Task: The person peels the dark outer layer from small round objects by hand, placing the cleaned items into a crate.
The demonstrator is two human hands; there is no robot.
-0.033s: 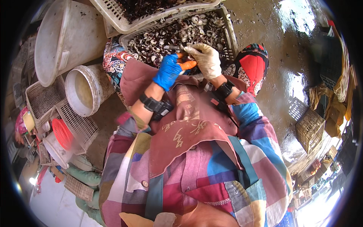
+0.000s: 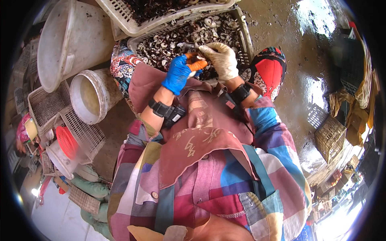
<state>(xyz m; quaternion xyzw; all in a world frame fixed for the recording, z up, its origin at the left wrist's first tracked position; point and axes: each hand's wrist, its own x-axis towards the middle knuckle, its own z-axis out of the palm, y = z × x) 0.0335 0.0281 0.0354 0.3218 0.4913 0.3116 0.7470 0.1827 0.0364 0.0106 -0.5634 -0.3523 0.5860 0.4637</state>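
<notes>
My left hand (image 2: 179, 74), in a blue glove with orange covers on the thumb and finger, is closed in a pinch. A small pale bit shows by its fingertips, too small to name. Close beside it, my right hand (image 2: 220, 60), in a whitish glove, has its thumb and fingers pinched together. A slim grey metal tool (image 2: 187, 45) points left from the right fingers; its handle is hidden. Both hands are over the near edge of a pale plastic crate (image 2: 246, 38) of dark and white shell pieces (image 2: 169, 44).
A second crate (image 2: 161, 19) of dark shellfish overlaps the far side. At left stand a large white tub (image 2: 90, 36), a white bucket (image 2: 102, 94), slatted crates (image 2: 86, 132) and a red basket (image 2: 66, 142). Wet floor (image 2: 297, 68) lies right, with a yellowish crate (image 2: 329, 133).
The grey tool has tilted, its left end now higher. My right hand has shifted slightly up and right, and the left hand has turned a little.
</notes>
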